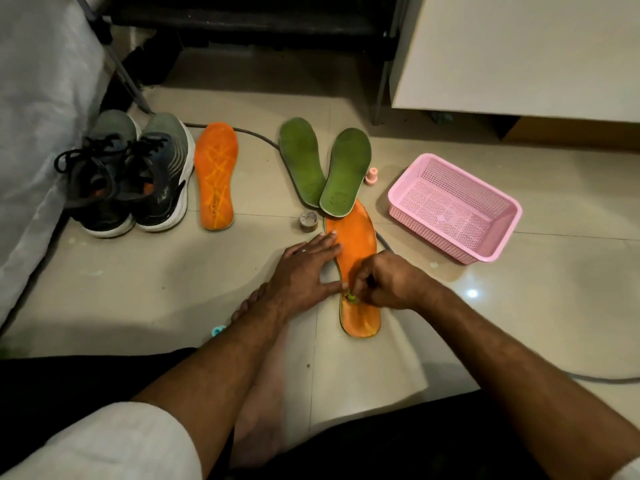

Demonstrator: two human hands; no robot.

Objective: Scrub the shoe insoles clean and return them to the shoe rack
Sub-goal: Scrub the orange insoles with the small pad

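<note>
An orange insole point(356, 237) lies flat on the floor tiles in front of me. My left hand point(304, 271) presses on its left edge with straight, spread fingers. My right hand point(381, 285) curls its fingers round a small green scrubbing tool point(350, 298) that touches the insole near its middle. A second orange insole point(215, 174) lies to the left, beside a pair of dark sneakers point(135, 178). Two green insoles point(325, 168) lie side by side just beyond the one under my hands, one overlapping its far tip. The dark shoe rack point(249, 26) stands at the back.
A pink plastic basket point(498, 240) stands on the right. A small tape roll point(308, 221) and a little pink cap point(372, 176) sit near the green insoles. A grey cable point(256, 135) runs across the floor. My bare foot point(263, 393) lies below my arms. A white cabinet point(519, 53) is at the right.
</note>
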